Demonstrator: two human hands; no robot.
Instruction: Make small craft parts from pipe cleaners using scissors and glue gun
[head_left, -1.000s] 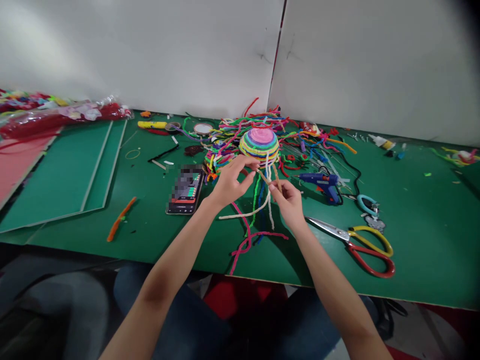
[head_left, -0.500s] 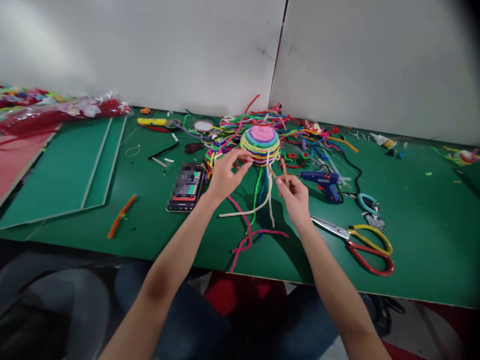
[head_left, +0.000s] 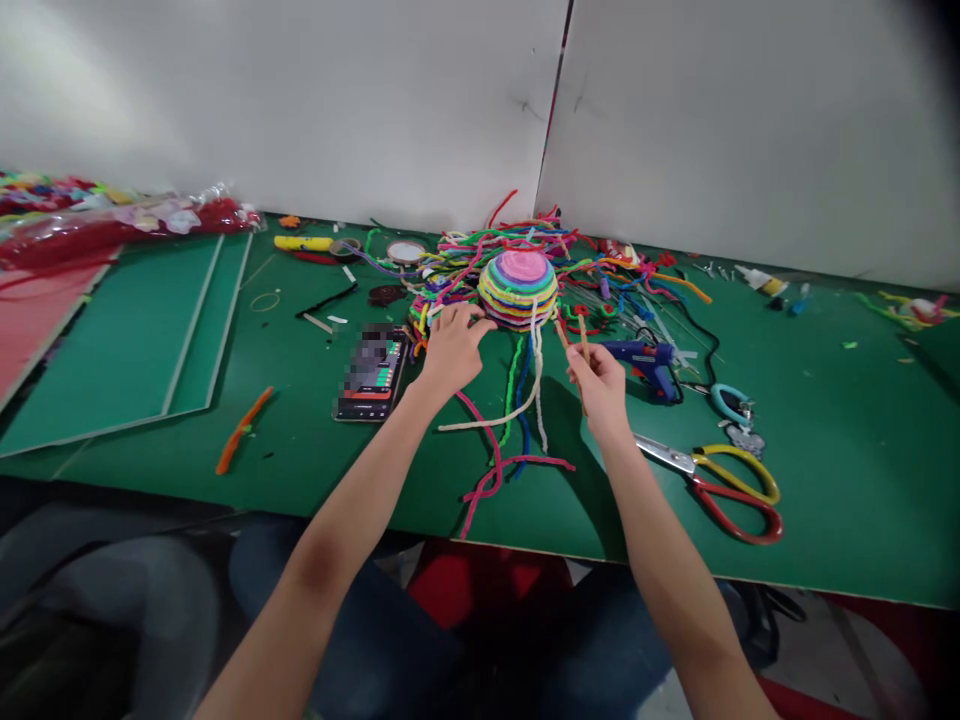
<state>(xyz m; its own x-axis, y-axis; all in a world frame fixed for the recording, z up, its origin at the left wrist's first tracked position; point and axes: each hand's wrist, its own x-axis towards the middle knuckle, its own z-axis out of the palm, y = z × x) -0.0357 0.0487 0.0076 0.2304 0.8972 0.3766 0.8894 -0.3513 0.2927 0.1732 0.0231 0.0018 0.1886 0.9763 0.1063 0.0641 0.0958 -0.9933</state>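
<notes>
A dome coiled from many-coloured pipe cleaners (head_left: 519,287) sits on the green table (head_left: 825,460), with loose strands trailing toward me. My left hand (head_left: 448,350) rests at the dome's left lower edge, fingers curled against it. My right hand (head_left: 598,385) is just right of the dome, pinched on a brown pipe cleaner (head_left: 583,335) that runs up toward the dome's rim. White, green, blue and pink strands (head_left: 517,400) lie between my hands.
A phone (head_left: 373,373) lies left of my left hand. A blue glue gun (head_left: 643,359), small teal pliers (head_left: 732,405) and red-and-yellow scissors (head_left: 720,480) lie to the right. Green boards (head_left: 120,340) lie at left, an orange pipe cleaner (head_left: 241,432) nearby.
My right hand has moved right and away from me, drawing the brown pipe cleaner out. My left hand has dropped from a pinch near the strands to the dome's left edge.
</notes>
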